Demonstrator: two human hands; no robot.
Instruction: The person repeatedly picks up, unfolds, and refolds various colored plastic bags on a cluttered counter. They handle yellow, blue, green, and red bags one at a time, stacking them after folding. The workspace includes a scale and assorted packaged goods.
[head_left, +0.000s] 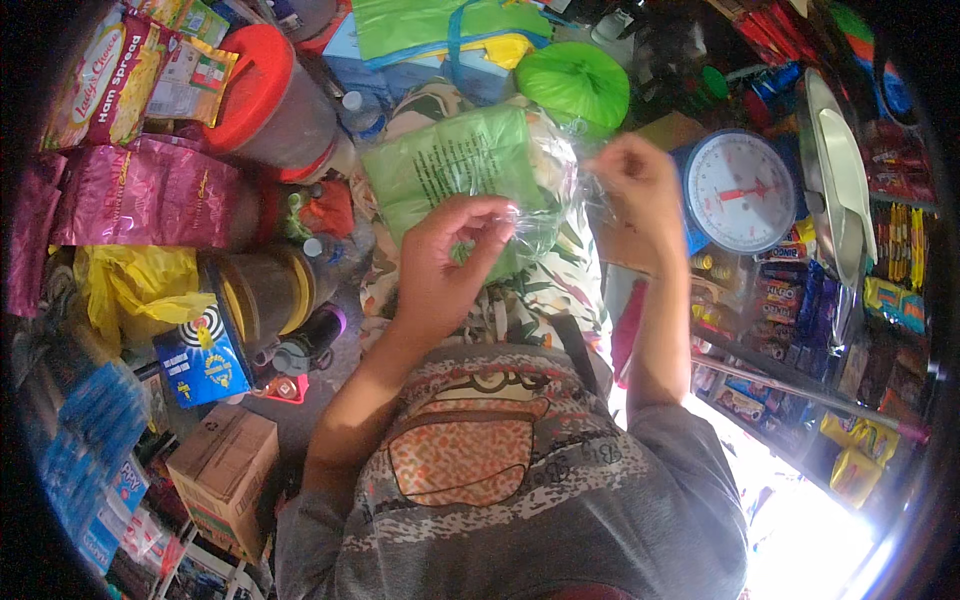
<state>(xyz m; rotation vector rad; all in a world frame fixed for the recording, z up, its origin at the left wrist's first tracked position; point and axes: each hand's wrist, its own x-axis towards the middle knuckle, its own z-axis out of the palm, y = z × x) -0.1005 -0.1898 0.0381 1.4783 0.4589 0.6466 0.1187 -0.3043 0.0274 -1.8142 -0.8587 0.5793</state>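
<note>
A thin clear plastic bag (549, 229) is stretched and crumpled over my lap, catching the light. My left hand (457, 259) pinches its near side between thumb and fingertips. My right hand (637, 169), blurred, holds the plastic's right side with bent fingers; the exact grip is hard to make out. Under the film, a flat green plastic pack (442, 161) with printed writing rests across my patterned trousers (574, 289). Something pale shows through the clear plastic at the pack's right end, too hazy to name.
A dial scale (741, 191) with a metal pan (825, 180) stands at right, above shelved snack packs (780, 300). Beyond my knees sits a tied green plastic bag (574, 86). Leftward are a red-lidded tub (251, 90), a yellow plastic bag (135, 281) and a cardboard box (225, 476).
</note>
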